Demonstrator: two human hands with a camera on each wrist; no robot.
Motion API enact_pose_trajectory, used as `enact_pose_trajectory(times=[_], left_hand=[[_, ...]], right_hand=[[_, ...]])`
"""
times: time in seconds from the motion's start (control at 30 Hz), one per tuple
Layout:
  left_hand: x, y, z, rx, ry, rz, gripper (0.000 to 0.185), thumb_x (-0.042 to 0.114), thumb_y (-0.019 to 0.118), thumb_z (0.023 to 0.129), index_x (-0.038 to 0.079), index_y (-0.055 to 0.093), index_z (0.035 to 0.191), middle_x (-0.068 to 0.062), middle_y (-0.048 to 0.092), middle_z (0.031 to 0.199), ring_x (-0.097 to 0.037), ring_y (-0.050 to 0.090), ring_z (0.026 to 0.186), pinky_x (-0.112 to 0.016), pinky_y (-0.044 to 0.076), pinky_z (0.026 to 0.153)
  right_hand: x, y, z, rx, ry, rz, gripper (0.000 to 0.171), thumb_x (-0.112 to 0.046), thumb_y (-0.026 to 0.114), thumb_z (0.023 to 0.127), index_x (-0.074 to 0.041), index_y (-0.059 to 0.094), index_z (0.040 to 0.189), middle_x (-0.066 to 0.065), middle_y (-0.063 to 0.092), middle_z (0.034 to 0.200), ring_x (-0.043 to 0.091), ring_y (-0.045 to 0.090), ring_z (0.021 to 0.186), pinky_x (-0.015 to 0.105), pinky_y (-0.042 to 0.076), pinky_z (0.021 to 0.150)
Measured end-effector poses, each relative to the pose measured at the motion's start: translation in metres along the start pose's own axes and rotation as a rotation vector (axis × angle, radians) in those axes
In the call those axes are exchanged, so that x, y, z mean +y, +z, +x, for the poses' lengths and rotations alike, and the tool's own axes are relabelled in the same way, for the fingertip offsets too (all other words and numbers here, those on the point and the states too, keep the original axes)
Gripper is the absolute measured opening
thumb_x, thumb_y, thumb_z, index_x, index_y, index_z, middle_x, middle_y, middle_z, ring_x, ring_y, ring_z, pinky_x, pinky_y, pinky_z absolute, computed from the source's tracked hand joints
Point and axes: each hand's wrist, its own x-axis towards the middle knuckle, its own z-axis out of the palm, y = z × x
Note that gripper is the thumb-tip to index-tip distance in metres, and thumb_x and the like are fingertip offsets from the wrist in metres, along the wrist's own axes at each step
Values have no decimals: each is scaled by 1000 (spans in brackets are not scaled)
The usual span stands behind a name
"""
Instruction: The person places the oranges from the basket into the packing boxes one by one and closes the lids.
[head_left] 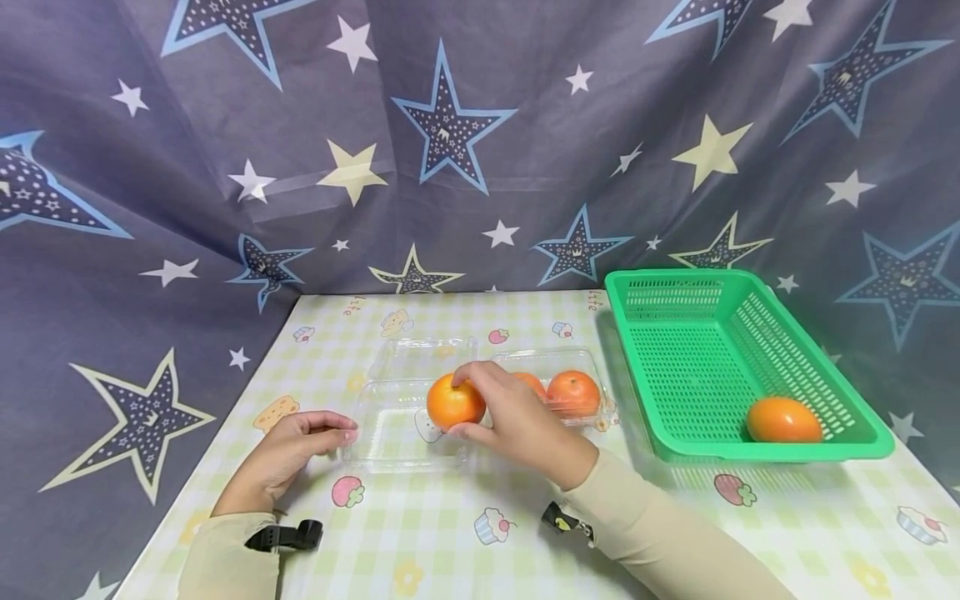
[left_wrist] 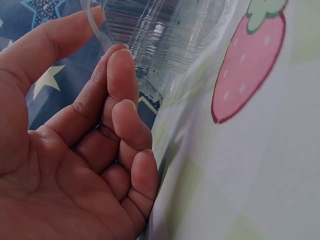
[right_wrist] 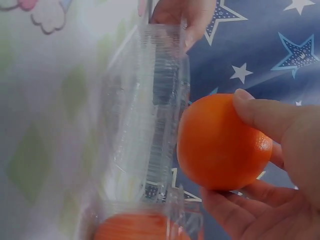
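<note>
Nearest to the camera, two arms in beige sleeves lie on the surface, which carries a pale green checked cloth printed with strawberries and cupcakes. The landmark here is the clear plastic clamshell box, which lies open at the middle of the surface.

The left hand is at the left edge of the box. Its fingertips touch the thin rim of the box; the fingers are loosely bent and the thumb is held apart, so this grip is relaxed and does not close round anything.

The right hand is over the front half of the box. Its grip pinches a round orange tangerine between the thumb on one side and the other fingers on the opposite side. This tangerine is just above the box, near its middle.

To the right of the box is a second clear plastic tray with two more orange tangerines inside; one is partly hidden behind the right hand.

Further right of the box stands a green plastic lattice basket, with one orange fruit in its near right corner.

Behind the box hangs a grey-blue curtain with stars.
</note>
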Motion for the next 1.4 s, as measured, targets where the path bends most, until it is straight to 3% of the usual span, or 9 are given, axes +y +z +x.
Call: enact_pose_trajectory(times=[0.47, 0.77, 1.0, 1.4], left_hand=[[0, -1, -1, -5, 9, -5, 20, 20, 78, 93, 6, 74, 106, 9, 76, 94, -10, 63, 90, -30, 47, 85], [-1, -3, -2, -6, 5, -1, 22, 20, 77, 93, 4, 73, 108, 8, 75, 94, -10, 63, 90, -30, 47, 86], [-2, -3, -1, -9, 19, -9, 22, 19, 78, 92, 3, 73, 105, 6, 75, 94, -11, 63, 89, -30, 48, 86], [0, -1, -2, -27, -2, -24, 26, 20, 79, 91, 2, 72, 108, 3, 75, 97, -15, 63, 92, -31, 49, 88]], right_hand=[[-4, 13, 0, -16, -23, 26, 57, -31, 88, 83, -15, 54, 127, -1, 62, 129, 16, 62, 118, 32, 52, 104], [-5, 29, -2, -2, -78, 21, 56, -35, 84, 87, -15, 52, 128, 0, 59, 132, 15, 61, 119, 32, 51, 104], [-5, 39, -3, -19, -72, -3, 55, -37, 83, 88, -18, 51, 128, -1, 58, 134, 15, 62, 117, 31, 53, 102], [-9, 37, 3, -48, -88, -70, 55, -38, 86, 85, -17, 54, 125, -2, 62, 127, 17, 62, 111, 33, 53, 98]])
